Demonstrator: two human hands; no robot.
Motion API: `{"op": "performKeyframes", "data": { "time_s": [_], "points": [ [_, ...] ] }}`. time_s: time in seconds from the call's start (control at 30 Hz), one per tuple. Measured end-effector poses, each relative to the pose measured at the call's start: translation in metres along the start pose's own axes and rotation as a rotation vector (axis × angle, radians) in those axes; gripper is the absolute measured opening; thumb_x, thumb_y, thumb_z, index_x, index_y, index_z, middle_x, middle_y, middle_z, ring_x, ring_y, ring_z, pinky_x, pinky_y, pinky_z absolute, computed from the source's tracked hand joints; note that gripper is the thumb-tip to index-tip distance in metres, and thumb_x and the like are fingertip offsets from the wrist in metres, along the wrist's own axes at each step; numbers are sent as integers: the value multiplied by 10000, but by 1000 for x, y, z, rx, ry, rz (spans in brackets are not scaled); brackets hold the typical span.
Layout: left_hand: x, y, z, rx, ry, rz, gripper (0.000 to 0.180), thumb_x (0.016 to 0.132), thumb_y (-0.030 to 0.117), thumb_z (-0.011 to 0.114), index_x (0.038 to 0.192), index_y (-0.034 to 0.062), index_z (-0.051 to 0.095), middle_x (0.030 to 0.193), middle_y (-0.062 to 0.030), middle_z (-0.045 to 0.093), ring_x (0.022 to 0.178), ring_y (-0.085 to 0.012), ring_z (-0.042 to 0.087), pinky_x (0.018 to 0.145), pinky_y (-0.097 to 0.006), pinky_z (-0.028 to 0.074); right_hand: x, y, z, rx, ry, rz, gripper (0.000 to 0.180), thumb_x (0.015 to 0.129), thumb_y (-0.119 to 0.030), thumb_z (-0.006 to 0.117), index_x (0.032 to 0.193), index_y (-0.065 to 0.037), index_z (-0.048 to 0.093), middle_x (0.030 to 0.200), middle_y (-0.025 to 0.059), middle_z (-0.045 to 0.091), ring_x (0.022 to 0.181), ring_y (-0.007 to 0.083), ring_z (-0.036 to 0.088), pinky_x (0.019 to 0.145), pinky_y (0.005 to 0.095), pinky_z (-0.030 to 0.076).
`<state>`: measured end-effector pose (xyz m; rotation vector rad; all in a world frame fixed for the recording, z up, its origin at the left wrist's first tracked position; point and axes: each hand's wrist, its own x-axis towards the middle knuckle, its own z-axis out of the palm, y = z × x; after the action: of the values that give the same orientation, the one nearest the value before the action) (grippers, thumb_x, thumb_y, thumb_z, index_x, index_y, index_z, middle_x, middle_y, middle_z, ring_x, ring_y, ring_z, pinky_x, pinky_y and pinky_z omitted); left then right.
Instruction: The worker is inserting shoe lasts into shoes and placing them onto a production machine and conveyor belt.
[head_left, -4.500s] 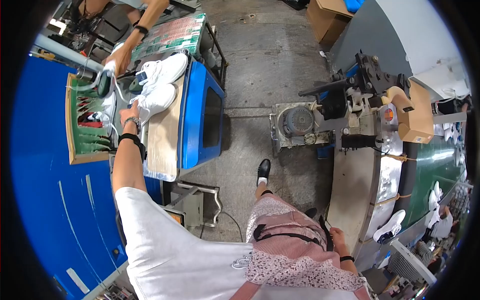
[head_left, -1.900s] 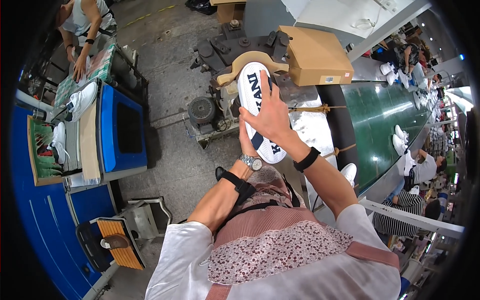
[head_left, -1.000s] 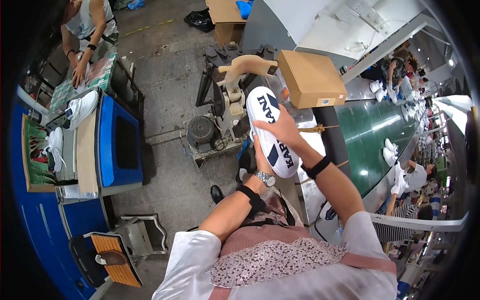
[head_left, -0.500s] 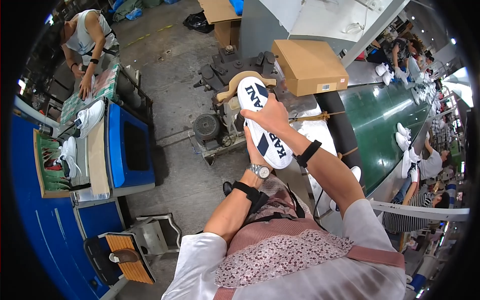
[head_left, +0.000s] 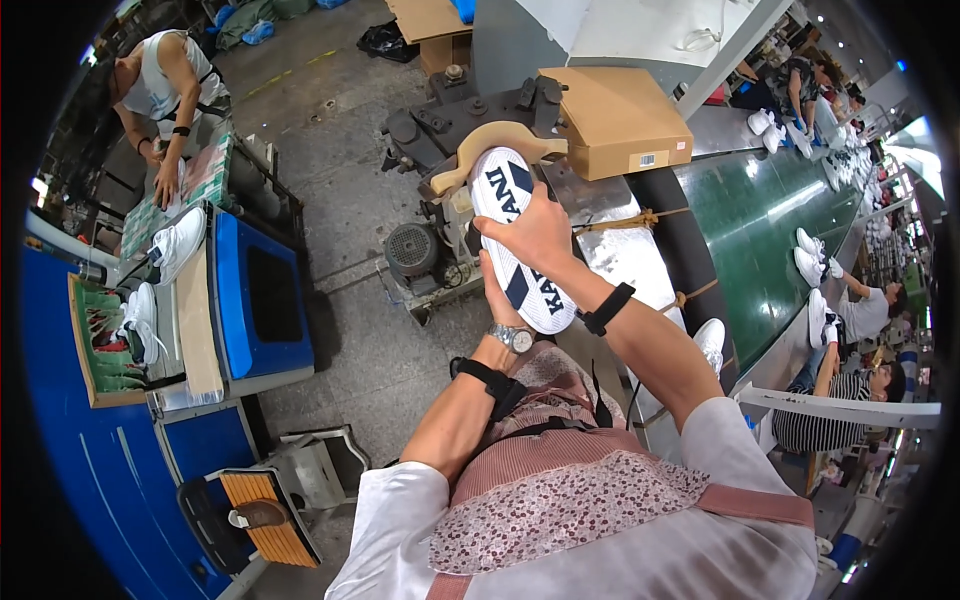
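While the white sports shoe with a white-and-navy rubber sole sits sole-up at upper centre of the frame, its toe is under the tan curved pad of the dark press machine. The right hand is spread over the sole, fingers pressing from above; the left hand cups the heel end from below, so both are clamped on it. It looks light, with a stiff, grippy sole and a softer upper; midsole and heel appear the firmest places to hold. A brown cardboard box lies just to the right.
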<state>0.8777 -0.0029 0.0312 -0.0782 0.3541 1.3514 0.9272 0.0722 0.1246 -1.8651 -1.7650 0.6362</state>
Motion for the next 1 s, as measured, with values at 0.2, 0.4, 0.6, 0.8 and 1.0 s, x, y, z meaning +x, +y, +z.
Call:
{"op": "performKeyframes", "data": {
  "time_s": [0.2,0.4,0.6,0.8,1.0],
  "points": [
    [10,-2,-7,-32,41,-52,759,924,740,439,1377,140,536,1225,-85,653,1068,-277,659,924,-424,552,5,-7,-2,-63,2,-24,940,639,-561,826,1200,134,532,958,288,700,934,425,701,855,440,552],
    [27,-5,-4,-68,14,-56,803,928,763,374,1436,151,484,1312,-83,619,1151,-305,624,992,-446,511,16,-28,-8,-183,-109,84,876,650,-550,787,1165,123,568,1002,288,706,951,411,709,879,446,548],
    [22,-2,-9,-106,44,-115,777,976,711,325,1476,128,441,1367,-101,580,1208,-297,578,1026,-433,472,15,-2,12,-45,2,-22,895,662,-582,790,1161,124,555,1054,314,684,1015,421,686,906,444,531],
    [26,0,-19,-194,-215,-22,763,978,640,455,1409,12,486,1259,-156,634,1059,-292,649,926,-413,530,52,-5,-11,-77,-314,151,916,777,-700,708,1302,37,560,1130,232,682,1069,383,663,931,456,512],
    [32,-3,-25,-265,95,-275,742,925,659,552,1278,10,618,1074,-127,724,886,-229,711,782,-336,583,184,-70,-17,-255,-1094,508,716,928,-705,477,1265,-86,603,1087,139,712,937,251,724,692,541,610]
  ]
}}
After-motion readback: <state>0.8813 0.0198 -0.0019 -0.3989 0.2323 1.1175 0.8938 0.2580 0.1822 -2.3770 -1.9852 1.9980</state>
